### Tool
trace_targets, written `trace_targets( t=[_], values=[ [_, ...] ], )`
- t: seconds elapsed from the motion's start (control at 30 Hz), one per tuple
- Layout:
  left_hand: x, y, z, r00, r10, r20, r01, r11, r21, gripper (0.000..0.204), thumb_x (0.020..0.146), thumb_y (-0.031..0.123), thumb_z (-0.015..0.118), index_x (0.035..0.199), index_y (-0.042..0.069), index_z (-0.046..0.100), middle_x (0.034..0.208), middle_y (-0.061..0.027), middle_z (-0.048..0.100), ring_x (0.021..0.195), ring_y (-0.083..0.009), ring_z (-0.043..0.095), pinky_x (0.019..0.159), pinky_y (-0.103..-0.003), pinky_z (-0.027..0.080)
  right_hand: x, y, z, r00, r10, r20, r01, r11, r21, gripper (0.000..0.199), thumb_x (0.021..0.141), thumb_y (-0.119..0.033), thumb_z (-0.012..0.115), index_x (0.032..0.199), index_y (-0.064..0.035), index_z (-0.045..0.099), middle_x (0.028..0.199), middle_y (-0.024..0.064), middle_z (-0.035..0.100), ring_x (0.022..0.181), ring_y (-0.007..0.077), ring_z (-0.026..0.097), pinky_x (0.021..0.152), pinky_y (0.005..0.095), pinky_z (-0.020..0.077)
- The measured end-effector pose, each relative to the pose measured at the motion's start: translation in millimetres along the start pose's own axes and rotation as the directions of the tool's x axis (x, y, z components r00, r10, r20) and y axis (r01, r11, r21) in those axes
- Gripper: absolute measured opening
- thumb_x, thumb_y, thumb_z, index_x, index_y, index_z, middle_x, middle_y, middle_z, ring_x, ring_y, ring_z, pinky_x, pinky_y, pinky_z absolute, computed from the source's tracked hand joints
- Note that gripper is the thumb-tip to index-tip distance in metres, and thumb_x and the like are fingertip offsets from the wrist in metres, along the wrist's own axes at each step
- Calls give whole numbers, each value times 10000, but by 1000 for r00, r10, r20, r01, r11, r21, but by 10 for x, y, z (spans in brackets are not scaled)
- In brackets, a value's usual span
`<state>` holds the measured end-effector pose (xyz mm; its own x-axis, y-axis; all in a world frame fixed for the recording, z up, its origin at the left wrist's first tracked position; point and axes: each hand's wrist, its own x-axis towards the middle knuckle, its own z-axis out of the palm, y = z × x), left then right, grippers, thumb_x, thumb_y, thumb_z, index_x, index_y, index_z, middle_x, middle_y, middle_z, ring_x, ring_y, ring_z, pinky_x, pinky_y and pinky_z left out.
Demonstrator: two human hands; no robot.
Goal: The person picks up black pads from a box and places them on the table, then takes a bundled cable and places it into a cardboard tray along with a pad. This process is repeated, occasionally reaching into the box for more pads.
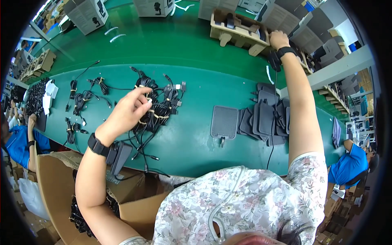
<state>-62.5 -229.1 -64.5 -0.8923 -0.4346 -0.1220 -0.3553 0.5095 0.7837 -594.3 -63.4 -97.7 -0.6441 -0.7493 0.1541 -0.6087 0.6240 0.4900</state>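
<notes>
- The left hand (130, 109) is reaching over the middle of the frame, its fingertips pinching one black cable out of the pile of bundled cables (157, 107) lying on the green table (192, 139).
- Each bundle in that pile is tied with a pale band, and loose plugs are sticking out toward the upper right of the pile.
- The right hand (278, 39) is stretching far up to the upper right of the frame, resting on the cardboard tray (237, 32) that is sitting on the darker green strip; whether it is gripping anything there I cannot tell.
- A black wristband is sitting on each wrist, and a thin black cord is hanging down from the right one.
- A stack of dark grey flat pads (267, 118) is lying fanned out right of centre, with a single pad (224, 122) lying just beside it to the left.
- Smaller cable bundles (83, 100) are lying spread at the left of the table.
- An open cardboard box (61, 183) is standing at the lower left, under the left forearm.
- Printed cartons (87, 14) are standing along the upper edge.
</notes>
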Motion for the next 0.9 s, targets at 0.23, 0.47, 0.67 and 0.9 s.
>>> trace_targets(
  t=[0.23,0.47,0.67,0.9],
  values=[
    [35,-49,-73,989,120,-84,-99,970,222,295,814,53,600,1099,23,532,802,-73,530,654,-164,533,633,-280,455,-459,-229,-458,913,-113,-393,20,972,-233,217,847,-171,483,995,-92,622,1073,60,575,1014,223,533,768,347,444],
    [-72,-93,-163,994,29,-107,20,902,431,266,819,152,615,1039,19,545,857,-117,571,746,-271,569,687,-366,467,-1978,-1060,-1282,739,-655,-157,641,612,464,513,712,-416,655,1029,-18,592,899,137,584,879,317,545,778,408,433],
    [-80,-21,-157,980,-186,69,102,770,630,428,762,305,686,1006,-11,533,1002,-196,590,939,-349,567,773,-405,466,-2344,-1304,-1012,657,-737,-159,677,484,554,582,626,-337,753,1055,6,561,861,134,577,862,324,539,772,403,433],
    [-91,-149,-97,973,-180,146,43,757,653,547,696,346,746,984,-48,501,983,-219,596,956,-370,566,776,-413,469,-2172,-1178,-1225,836,-537,115,79,326,942,421,703,-158,730,1074,-47,564,852,115,551,760,276,546,683,350,446]
  ],
)
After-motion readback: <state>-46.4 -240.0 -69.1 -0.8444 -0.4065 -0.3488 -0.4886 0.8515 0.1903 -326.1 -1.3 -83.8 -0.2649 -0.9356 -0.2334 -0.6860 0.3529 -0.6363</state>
